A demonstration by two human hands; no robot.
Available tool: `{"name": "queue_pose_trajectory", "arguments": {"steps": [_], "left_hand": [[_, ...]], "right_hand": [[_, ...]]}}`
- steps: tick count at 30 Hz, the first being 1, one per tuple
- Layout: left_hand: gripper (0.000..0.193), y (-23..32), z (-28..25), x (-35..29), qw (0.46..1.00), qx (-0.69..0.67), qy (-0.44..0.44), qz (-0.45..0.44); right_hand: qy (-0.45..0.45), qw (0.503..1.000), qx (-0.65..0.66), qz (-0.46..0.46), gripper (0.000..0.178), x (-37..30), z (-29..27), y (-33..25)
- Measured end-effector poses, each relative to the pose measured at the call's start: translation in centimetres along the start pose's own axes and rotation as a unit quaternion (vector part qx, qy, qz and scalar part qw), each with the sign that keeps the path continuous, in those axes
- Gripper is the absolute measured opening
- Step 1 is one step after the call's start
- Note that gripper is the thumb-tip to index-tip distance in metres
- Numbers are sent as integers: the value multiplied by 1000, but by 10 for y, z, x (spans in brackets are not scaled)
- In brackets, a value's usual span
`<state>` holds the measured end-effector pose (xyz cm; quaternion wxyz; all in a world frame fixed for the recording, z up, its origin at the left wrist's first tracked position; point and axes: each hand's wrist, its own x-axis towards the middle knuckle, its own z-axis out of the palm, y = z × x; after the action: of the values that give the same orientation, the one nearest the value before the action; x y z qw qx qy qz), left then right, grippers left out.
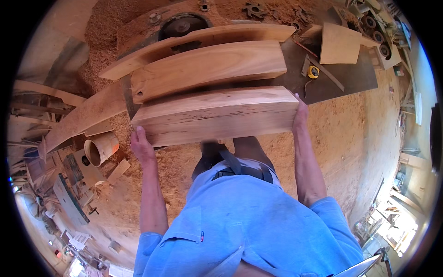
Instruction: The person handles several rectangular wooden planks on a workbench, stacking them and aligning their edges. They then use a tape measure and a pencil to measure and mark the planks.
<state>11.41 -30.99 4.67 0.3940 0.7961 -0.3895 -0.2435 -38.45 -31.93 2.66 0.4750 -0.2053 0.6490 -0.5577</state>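
Observation:
I hold a thick, pale wooden block [217, 115] by its two ends, level in front of my waist. My left hand [140, 145] grips its left end from below and my right hand [300, 115] clasps its right end. Just beyond it lie a second thick block [207, 67] and a long curved plank [198, 41] on a dark saw table [350, 76]. The round saw blade housing [182, 25] shows behind the planks.
A yellow tape measure [313, 71], a flat plywood piece [339, 44] and a metal square lie on the table's right part. Sawdust covers the floor. A short cylindrical wooden tube [99, 148] and offcuts lie at the left, with long planks [80, 115] leaning nearby.

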Motion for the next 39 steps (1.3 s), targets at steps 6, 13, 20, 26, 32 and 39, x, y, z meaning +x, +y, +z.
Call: {"name": "queue_pose_trajectory", "arguments": {"steps": [6, 13, 20, 26, 32, 39], "left_hand": [[49, -2, 0, 0, 999, -36, -2, -11], [46, 9, 3, 4, 999, 21, -17, -22], [46, -4, 14, 35, 981, 190, -26, -6], [43, 6, 7, 45, 977, 203, -72, 11], [43, 10, 25, 64, 986, 143, -78, 35], [48, -25, 28, 79, 988, 109, -96, 51]], "right_hand": [[75, 996, -57, 1, 42, 9, -11, 14], [98, 983, -152, -35, 50, 32, -9, 16], [113, 939, -319, -65, 56, 55, 12, -4], [103, 915, -369, -129, 52, 56, 21, -6], [55, 957, -255, -128, 46, 61, 11, -3], [27, 949, -286, -131, 44, 69, 14, -1]]}}
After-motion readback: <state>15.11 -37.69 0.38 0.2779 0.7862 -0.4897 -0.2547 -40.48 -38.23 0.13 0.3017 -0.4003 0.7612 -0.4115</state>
